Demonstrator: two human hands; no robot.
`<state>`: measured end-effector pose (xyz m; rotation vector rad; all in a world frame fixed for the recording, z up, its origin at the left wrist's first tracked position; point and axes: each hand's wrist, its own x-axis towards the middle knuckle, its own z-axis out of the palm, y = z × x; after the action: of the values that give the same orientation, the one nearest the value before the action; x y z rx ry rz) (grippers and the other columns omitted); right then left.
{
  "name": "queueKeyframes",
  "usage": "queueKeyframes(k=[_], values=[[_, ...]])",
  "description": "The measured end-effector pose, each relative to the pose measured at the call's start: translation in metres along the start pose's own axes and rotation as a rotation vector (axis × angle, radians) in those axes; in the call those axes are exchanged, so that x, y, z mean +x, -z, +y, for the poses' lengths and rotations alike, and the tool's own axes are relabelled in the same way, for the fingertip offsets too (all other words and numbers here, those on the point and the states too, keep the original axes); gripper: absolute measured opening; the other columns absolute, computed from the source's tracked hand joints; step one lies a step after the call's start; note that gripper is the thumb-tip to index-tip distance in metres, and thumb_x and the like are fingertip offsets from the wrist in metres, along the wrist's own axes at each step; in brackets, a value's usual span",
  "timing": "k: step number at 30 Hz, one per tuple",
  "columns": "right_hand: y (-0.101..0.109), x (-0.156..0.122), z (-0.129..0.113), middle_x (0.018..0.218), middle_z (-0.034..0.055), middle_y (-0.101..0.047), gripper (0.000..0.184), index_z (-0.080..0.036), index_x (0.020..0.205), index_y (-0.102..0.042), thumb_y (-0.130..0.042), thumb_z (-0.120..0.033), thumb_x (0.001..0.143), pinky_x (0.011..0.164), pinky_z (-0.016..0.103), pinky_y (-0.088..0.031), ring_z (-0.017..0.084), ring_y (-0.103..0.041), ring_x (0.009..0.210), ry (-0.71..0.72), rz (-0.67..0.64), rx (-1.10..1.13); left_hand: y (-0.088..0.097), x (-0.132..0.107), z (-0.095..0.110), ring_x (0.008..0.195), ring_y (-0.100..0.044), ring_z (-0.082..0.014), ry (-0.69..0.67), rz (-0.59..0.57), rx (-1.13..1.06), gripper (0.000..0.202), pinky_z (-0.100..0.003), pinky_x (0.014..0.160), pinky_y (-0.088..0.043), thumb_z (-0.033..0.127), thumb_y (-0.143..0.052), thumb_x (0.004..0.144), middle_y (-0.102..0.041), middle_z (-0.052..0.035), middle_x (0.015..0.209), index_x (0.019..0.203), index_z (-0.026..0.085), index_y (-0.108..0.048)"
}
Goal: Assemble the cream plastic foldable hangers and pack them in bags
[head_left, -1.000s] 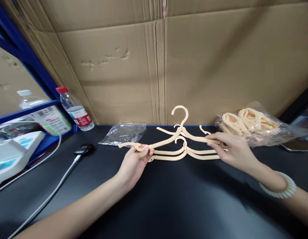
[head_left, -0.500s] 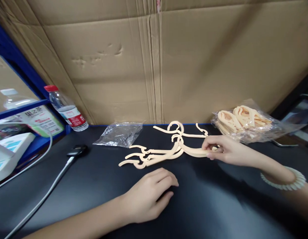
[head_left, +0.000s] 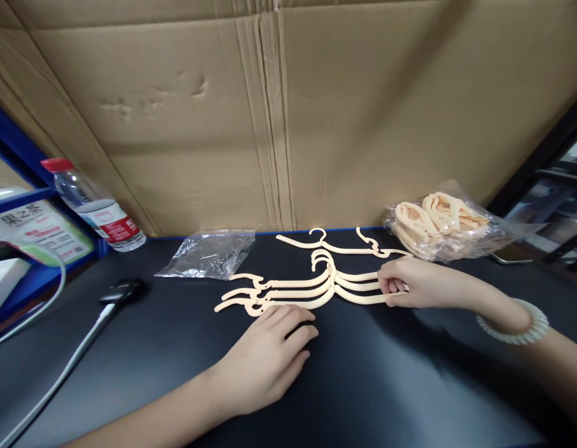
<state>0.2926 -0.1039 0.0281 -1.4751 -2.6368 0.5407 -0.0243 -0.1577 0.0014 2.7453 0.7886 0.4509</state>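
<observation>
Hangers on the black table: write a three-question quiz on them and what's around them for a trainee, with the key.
1. True or false: the right hand is touching the front group of hangers.
2. How many hangers lie in that front group?
A) one
B) three
C) six
3. Fill in: the bottle at the left of the picture has a ____ cap.

Key: 1. True. 2. B. 3. Red.

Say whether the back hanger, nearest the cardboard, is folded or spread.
Spread: the back hanger stretches out to both sides of its hook.
</observation>
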Motion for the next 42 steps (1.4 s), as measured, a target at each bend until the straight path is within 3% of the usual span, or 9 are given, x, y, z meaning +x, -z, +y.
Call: queueKeyframes(k=[6, 13, 22, 26, 30, 35, 42], values=[[-0.003, 0.004, 0.011, 0.060, -0.0023, -0.061, 0.008, -0.020, 0.065, -0.061, -0.061, -0.015, 0.071, 0.049, 0.024, -0.034, 0.013, -0.054, 0.055, -0.039, 0.033, -0.055, -0.002, -0.001, -0.005, 0.117, -0.050, -0.0314, 0.069, 0.040, -0.024, 0.032, -0.047, 0.099, -0.041, 0.020, -0.053, 0.087, -0.057, -0.0131, 0.125, 0.118, 0.023, -0.059], [-0.003, 0.009, 0.011, 0.060, -0.0011, -0.059, 0.013, -0.019, 0.063, -0.055, -0.065, -0.017, 0.071, 0.051, 0.024, -0.033, 0.013, -0.051, 0.055, -0.081, 0.122, -0.095, -0.003, -0.001, -0.008, 0.119, -0.049, -0.0316, 0.130, 0.009, -0.053, 0.032, -0.048, 0.101, -0.041, 0.022, -0.053, 0.088, -0.053, -0.0131, 0.131, 0.119, 0.023, -0.058], [-0.006, 0.012, 0.017, 0.064, 0.0009, -0.060, 0.014, -0.018, 0.062, -0.052, -0.059, -0.010, 0.071, 0.053, 0.024, -0.033, 0.014, -0.053, 0.057, -0.090, 0.157, -0.122, -0.004, 0.001, -0.009, 0.121, -0.050, -0.0316, 0.117, 0.033, -0.089, 0.034, -0.049, 0.102, -0.043, 0.021, -0.054, 0.087, -0.052, -0.0124, 0.134, 0.121, 0.023, -0.058], [0.000, 0.009, 0.017, 0.063, 0.0003, -0.061, 0.011, -0.019, 0.065, -0.053, -0.060, -0.017, 0.074, 0.053, 0.024, -0.036, 0.014, -0.054, 0.058, -0.073, 0.118, -0.046, -0.005, 0.000, -0.008, 0.123, -0.048, -0.0293, 0.109, 0.026, -0.033, 0.033, -0.048, 0.103, -0.043, 0.019, -0.052, 0.088, -0.052, -0.0116, 0.134, 0.121, 0.022, -0.056], [0.007, 0.010, 0.023, 0.069, 0.0024, -0.063, 0.010, -0.018, 0.082, -0.057, -0.048, -0.022, 0.084, 0.055, 0.025, -0.041, 0.016, -0.057, 0.061, -0.111, 0.259, 0.012, -0.006, -0.002, -0.008, 0.124, -0.048, -0.0261, 0.092, 0.002, 0.005, 0.031, -0.045, 0.104, -0.043, 0.019, -0.049, 0.090, -0.052, -0.0106, 0.132, 0.121, 0.021, -0.054], [0.003, 0.018, 0.050, 0.092, 0.0116, -0.067, 0.028, -0.014, 0.105, -0.060, -0.037, -0.016, 0.089, 0.071, 0.034, -0.048, 0.023, -0.062, 0.080, -0.102, 0.493, -0.235, -0.007, -0.002, -0.008, 0.123, -0.047, -0.0245, 0.074, -0.002, -0.013, 0.031, -0.042, 0.104, -0.042, 0.018, -0.048, 0.090, -0.052, -0.0095, 0.132, 0.120, 0.022, -0.053], [-0.007, 0.025, 0.076, 0.100, 0.0134, -0.068, 0.032, -0.013, 0.111, -0.064, -0.043, -0.010, 0.087, 0.088, 0.041, -0.049, 0.028, -0.062, 0.098, -0.011, 0.437, -0.413, -0.008, -0.001, -0.009, 0.122, -0.047, -0.0245, 0.081, -0.014, -0.046, 0.030, -0.042, 0.104, -0.041, 0.019, -0.049, 0.090, -0.053, -0.0088, 0.130, 0.119, 0.023, -0.054]])
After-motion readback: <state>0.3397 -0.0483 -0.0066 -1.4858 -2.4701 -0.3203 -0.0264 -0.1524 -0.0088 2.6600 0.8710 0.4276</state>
